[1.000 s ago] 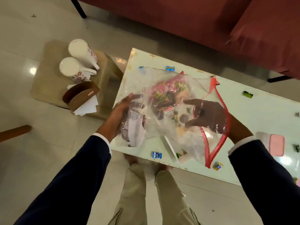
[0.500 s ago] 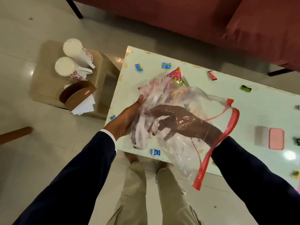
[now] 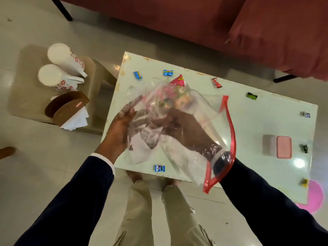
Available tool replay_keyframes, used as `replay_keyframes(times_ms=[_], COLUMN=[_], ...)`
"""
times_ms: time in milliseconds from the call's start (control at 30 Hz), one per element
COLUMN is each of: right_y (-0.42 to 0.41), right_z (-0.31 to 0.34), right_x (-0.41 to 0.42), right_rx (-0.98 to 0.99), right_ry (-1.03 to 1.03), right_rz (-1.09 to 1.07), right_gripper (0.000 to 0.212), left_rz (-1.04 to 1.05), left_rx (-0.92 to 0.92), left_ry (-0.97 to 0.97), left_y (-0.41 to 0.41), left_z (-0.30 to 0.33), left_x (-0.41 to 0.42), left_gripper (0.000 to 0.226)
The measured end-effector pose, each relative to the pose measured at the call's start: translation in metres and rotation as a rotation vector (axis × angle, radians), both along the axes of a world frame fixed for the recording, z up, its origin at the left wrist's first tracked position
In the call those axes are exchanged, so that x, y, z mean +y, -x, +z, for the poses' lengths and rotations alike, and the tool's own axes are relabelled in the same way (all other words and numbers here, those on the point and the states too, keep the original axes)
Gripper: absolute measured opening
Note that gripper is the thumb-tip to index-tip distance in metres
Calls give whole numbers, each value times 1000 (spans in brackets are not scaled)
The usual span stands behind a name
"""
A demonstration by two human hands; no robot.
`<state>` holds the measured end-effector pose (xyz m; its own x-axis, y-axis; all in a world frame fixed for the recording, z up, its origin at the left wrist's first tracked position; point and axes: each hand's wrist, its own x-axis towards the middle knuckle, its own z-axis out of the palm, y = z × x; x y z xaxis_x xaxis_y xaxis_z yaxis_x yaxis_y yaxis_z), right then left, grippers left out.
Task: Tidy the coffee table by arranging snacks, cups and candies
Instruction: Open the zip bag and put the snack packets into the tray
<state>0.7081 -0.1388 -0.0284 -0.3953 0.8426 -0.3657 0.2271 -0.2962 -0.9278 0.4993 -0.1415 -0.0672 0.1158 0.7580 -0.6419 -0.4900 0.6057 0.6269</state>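
I hold a clear zip bag with a red seal strip over the white coffee table. My left hand grips the bag's left side from outside. My right hand is inside the bag up to the wrist; its fingers are blurred behind the plastic. Colourful snack packets bunch at the bag's far end. Loose candies lie on the table: two blue ones at the back, a red one, a green one and a blue one at the front edge.
Two white flowered cups and a brown napkin holder stand on a beige stool at the left. A pink box and more candies lie at the table's right. A red sofa runs behind.
My right hand has pushed deeper into the bag, toward the left. The bag has turned, its red opening now at my right wrist. My left hand keeps hold of the bag.
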Motion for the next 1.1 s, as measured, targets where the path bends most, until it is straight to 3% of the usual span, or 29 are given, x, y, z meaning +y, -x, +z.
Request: replay_keyframes(times_ms=[33, 100, 167, 233, 333, 433, 467, 533, 567, 633, 667, 733, 800, 867, 900, 1000, 1100], right_y=[-4, -27, -52, -68, -88, -120, -132, -150, -154, -156, -154, -144, -130, -116, -110, -101, -99], right_z=[1, 8, 15, 23, 24, 15, 10, -7, -17, -37, -47, -65, -79, -91, -98, -117, -127], right_x=[3, -1, -7, -5, 12, 22, 24, 33, 41, 56, 62, 74, 86, 97, 102, 114, 120], right_rx=[113, 210, 228, 175, -37, -58, -81, -178, -255, -457, -581, -793, -870, -901, -912, -974, -982], right_ry=[87, 126, 235, 168, -84, 3, 32, 114, 139, 124, 74, -38, -72, -81, -94, -132, -132], right_rz=[-91, -197, -294, -323, -440, -668, -682, -643, -597, -423, -282, 9, 209, 323, 368, 461, 380], right_gripper=[8, 18, 26, 34, 18, 14, 11, 11, 12, 13, 14, 19, 24, 27, 27, 30, 30], left_rz=[-6, 7, 25, 69, 171, 388, 444, 493, 490, 460, 482, 506, 473, 488, 499, 456, 441], left_rx=[29, 24, -36, -30, 104, 73, 16, -50, -62, -62, -43, -23, -21, -36, -46, -20, 30], left_ry=[-19, -62, -99, -95, -67, -44, -59, -66, -134, -229, -211, -179, -204, -175, -165, -185, -151], left_y=[5, 18, 28, 34, 45, 62, 69, 80, 85, 87, 88, 88, 84, 83, 83, 80, 81], left_z=[-1, 0, 1, 1, 2, 6, 6, 6, 5, 10, 11, 13, 14, 12, 11, 19, 16], left_x=[1, 3, 3, 4, 3, 2, 1, -2, -4, -5, -3, -3, -4, -5, -5, -3, -6], left_gripper=[40, 40, 58, 69, 71, 46, 50, 89, 79, 28, 22, 32, 11, 34, 37, 16, 31])
